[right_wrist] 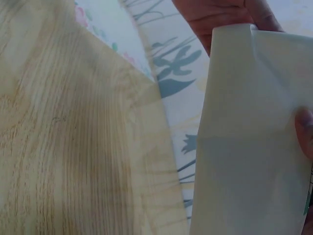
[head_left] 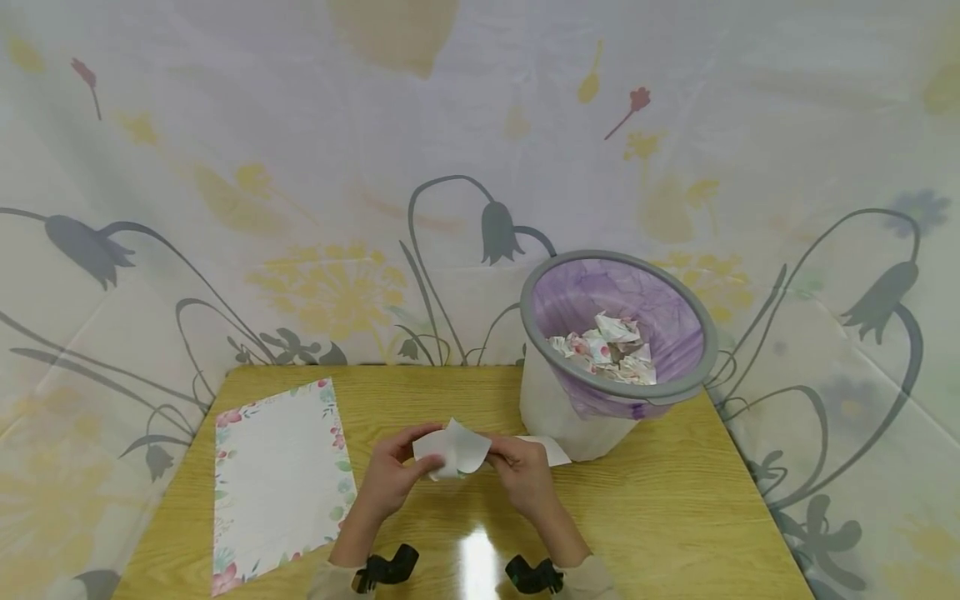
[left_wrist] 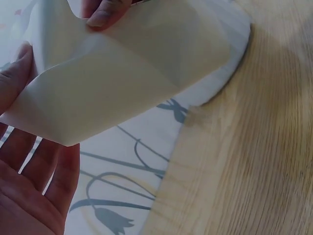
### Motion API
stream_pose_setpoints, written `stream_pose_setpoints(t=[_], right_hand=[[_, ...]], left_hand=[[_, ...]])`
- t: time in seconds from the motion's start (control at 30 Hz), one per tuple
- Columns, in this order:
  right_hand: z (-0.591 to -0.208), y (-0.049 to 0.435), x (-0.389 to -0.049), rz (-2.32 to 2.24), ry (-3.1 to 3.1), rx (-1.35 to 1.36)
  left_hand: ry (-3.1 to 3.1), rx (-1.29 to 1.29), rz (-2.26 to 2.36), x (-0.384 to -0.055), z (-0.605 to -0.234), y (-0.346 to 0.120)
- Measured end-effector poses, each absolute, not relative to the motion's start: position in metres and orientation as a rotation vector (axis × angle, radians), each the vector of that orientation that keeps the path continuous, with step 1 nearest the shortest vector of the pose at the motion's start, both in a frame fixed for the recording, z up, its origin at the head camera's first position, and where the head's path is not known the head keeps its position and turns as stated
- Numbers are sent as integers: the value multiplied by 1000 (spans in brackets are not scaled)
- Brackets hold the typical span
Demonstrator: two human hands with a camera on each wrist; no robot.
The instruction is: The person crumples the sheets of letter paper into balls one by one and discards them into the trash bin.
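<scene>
Between my two hands is a partly folded white sheet of paper (head_left: 450, 450), raised over the middle of the table. My left hand (head_left: 388, 479) grips its left end, thumb in front and fingers behind. On the other side my right hand (head_left: 528, 479) pinches the paper between thumb and fingers, and a white part of it sticks out past that hand toward the bin. In the left wrist view the paper (left_wrist: 122, 88) shows its plain side with bent creases. A long flat panel of paper (right_wrist: 244, 122) fills much of the right wrist view.
A bin (head_left: 540, 400) with a grey rim and purple liner stands at the back right, with crumpled floral paper (head_left: 600, 346) inside. A flat sheet with a floral border (head_left: 285, 475) lies on the left of the wooden table (head_left: 675, 517). Behind hangs a flower-patterned cloth (head_left: 337, 167).
</scene>
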State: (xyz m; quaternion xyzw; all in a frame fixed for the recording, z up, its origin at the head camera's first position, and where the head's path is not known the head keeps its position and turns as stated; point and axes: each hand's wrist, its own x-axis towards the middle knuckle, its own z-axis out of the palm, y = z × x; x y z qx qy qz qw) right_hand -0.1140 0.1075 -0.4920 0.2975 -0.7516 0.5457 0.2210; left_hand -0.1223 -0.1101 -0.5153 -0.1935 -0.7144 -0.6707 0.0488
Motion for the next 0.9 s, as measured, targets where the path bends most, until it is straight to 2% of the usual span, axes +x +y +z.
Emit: stream_pose_setpoints(t=[0.13,0.4,0.6,0.7,0.83,0.9], right_hand=[[-494,108,-114,1518,-2083,816],[-523,110,-123,1602,-2075,823],[-503,107,-116,1624,-1998,839],[-506,108,-118,1556,-1976,831],[-510,112,-123,1436,-1953,829],[-498,113,-119,1401,-1952,809]], left_hand=[[-2188,-606,-2092,-122,-515,-110],[-2103,-594,-2005,-120,-515,-104],[-1938,-712,-1919,-123,-519,-104],[-1896,-753,-1853,-122,-513,-106],[-1906,-748,-1814,-120,-513,-111],[-1931,-710,-1817,-120,-519,-114]])
